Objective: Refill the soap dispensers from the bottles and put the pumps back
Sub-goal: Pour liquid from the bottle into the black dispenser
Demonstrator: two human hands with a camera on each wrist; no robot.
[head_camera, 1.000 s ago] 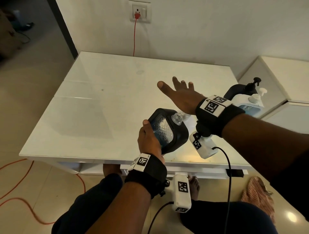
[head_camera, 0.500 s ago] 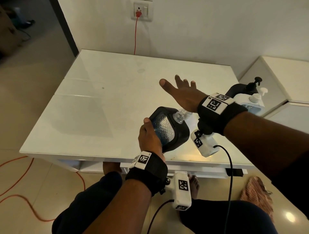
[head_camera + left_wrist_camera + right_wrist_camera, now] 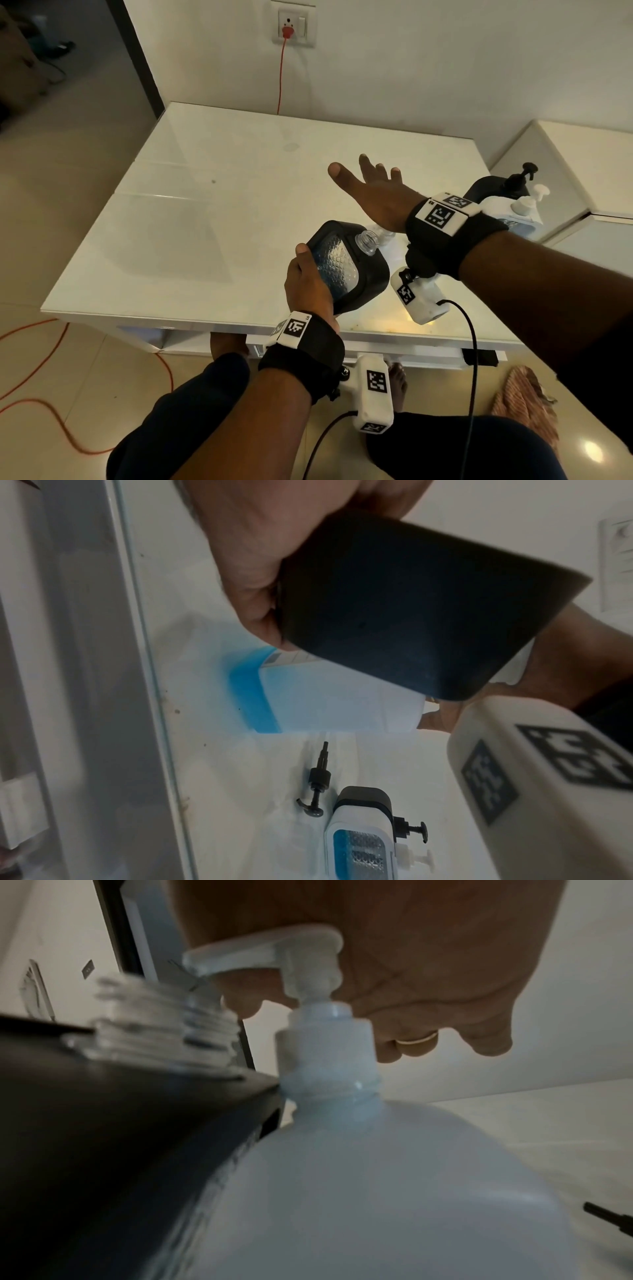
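The left hand [image 3: 310, 284] grips the black dispenser [image 3: 346, 263], fingers curled round its body, tilting it so the open threaded neck [image 3: 368, 241] leans toward the refill bottle [image 3: 329, 696]. No pump is on that neck. The bottle stands on the white table [image 3: 219, 212] just beside the dispenser, a band of blue soap at its bottom, its white pump head [image 3: 274, 950] sitting on top. The right hand [image 3: 375, 198] lies flat over that pump head, palm down, fingers straight and grasping nothing; palm appears to touch the top.

Step in hand, by my guess: pumping soap from bottle into the black dispenser. Whether the spout sits right over the neck is hard to tell. Next move calls for lining spout and neck up, then a straight press down.

Further right, the loose black pump [image 3: 316, 785] lies on the table, near two more dispensers [image 3: 513, 209] that have their pumps on.
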